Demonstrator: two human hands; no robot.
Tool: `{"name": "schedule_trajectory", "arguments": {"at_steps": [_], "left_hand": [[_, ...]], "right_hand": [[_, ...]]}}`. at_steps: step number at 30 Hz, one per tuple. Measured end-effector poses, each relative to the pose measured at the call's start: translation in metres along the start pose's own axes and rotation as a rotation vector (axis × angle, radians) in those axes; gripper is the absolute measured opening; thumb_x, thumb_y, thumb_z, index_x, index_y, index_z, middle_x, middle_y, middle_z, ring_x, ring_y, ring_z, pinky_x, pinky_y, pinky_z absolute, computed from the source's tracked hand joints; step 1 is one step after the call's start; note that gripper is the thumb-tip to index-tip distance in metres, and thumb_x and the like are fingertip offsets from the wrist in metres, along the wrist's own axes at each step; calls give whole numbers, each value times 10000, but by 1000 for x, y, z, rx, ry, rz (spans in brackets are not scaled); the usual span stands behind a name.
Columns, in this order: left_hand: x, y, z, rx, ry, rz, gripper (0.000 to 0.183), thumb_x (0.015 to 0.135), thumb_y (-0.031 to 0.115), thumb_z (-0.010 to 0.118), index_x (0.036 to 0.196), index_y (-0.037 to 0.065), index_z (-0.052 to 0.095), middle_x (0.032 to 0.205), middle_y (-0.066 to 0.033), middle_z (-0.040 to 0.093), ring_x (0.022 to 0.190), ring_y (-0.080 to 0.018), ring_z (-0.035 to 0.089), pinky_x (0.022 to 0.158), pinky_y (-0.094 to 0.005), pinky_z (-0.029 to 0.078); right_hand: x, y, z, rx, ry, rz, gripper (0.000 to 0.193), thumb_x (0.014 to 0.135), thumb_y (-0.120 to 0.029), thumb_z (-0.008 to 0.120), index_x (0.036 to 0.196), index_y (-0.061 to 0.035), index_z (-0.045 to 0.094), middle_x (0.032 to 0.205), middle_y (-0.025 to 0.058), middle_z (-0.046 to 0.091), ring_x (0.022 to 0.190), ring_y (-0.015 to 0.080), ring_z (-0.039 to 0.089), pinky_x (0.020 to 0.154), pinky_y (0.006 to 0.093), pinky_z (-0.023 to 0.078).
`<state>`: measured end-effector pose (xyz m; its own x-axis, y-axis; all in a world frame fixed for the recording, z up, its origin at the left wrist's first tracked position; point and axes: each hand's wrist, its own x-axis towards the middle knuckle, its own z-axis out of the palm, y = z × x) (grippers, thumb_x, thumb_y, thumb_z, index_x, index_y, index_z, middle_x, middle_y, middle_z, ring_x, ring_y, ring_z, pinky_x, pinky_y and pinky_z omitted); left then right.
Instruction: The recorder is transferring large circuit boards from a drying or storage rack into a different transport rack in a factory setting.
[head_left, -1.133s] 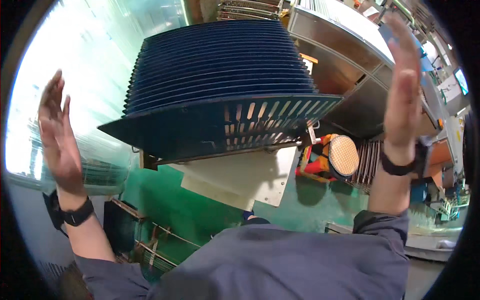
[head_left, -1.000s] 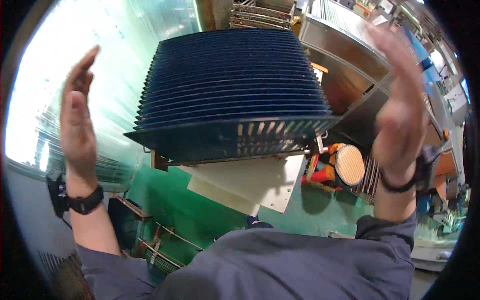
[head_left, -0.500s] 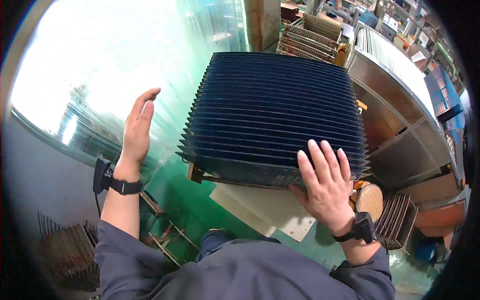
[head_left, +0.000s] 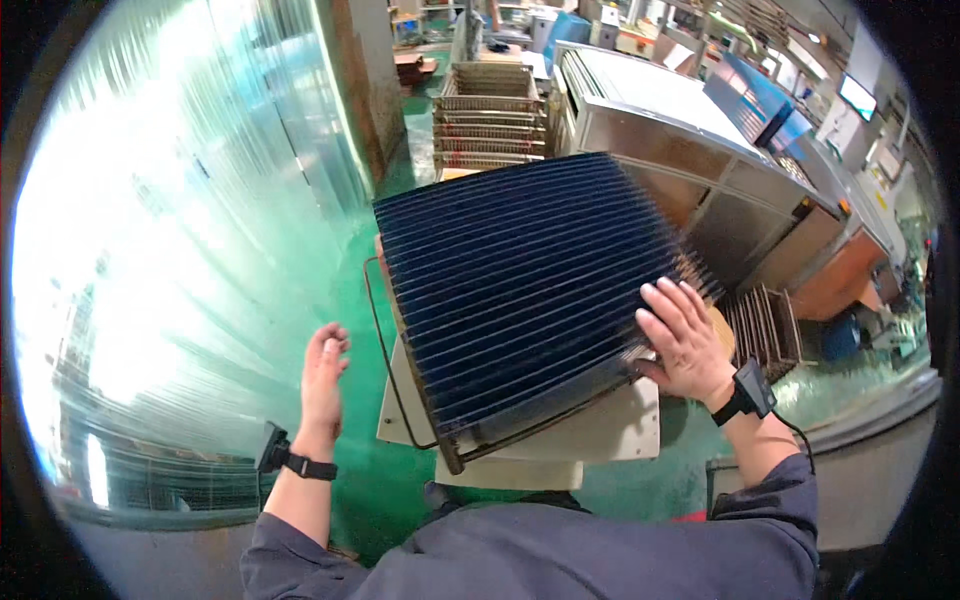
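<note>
In the middle stands a rack packed with dark blue-black panels (head_left: pixel 520 280), their thin edges in close parallel rows. A bent metal rod frame (head_left: pixel 385 350) runs along its left side. My right hand (head_left: pixel 690 345) lies against the rack's near right corner, fingers stretched out and resting on the panel edges. Left of the rack, my left hand (head_left: pixel 322 385) hangs in the air with nothing in it, its fingers loosely bent and apart from the frame. Beneath the rack shows a pale flat board (head_left: pixel 620 420).
Translucent plastic curtains (head_left: pixel 230 130) hang on the left. Stacked slotted racks (head_left: pixel 490 120) stand beyond the panels. A metal-sided machine (head_left: pixel 690 160) is at the far right, with another slotted rack (head_left: pixel 765 325) near it. The floor (head_left: pixel 365 500) is green.
The panel rack has turned relative to my view, its near left corner now closer to me. My left hand sits lower and farther from it; my right hand stays at the near right corner.
</note>
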<state>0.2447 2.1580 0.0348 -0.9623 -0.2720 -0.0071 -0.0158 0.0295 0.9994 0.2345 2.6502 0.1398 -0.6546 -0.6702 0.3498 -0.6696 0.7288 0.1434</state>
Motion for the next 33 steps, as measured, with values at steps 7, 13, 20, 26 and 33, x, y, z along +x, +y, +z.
{"name": "schedule_trajectory", "arguments": {"at_steps": [7,13,20,26,33], "left_hand": [[13,0,28,-105,-244,-217,525,983,276,531,1435,68,362,1294,-76,501,1099,-179,518,908,-378,456],[22,0,26,-577,-262,-631,304,975,315,535,1222,141,509,917,-22,551,810,-192,537,721,-352,466],[24,10,31,-816,-248,-836,223,940,347,578,1034,151,527,789,-15,517,712,-193,506,676,-351,456],[42,34,24,-754,-276,-1015,227,892,288,624,881,142,450,705,-21,457,664,-192,448,643,-361,394],[122,50,-77,-649,-450,-1038,224,895,294,615,868,119,478,692,-24,451,618,-189,433,639,-368,376]], "right_hand": [[-73,-72,69,-112,417,829,567,853,-188,616,1345,11,416,1297,242,481,1202,426,454,1017,503,370],[-84,-78,113,-4,142,906,214,886,-196,605,1012,-31,550,854,176,575,824,397,580,709,473,488],[-62,-71,100,-170,2,875,197,911,-253,589,901,-57,600,819,161,609,792,386,595,683,490,470],[-43,-103,123,-174,160,1286,322,960,-336,518,862,-45,617,784,229,636,779,443,610,657,543,462],[-27,-147,92,198,269,1286,415,992,-360,437,877,8,593,793,210,585,749,333,582,726,400,471]]}}
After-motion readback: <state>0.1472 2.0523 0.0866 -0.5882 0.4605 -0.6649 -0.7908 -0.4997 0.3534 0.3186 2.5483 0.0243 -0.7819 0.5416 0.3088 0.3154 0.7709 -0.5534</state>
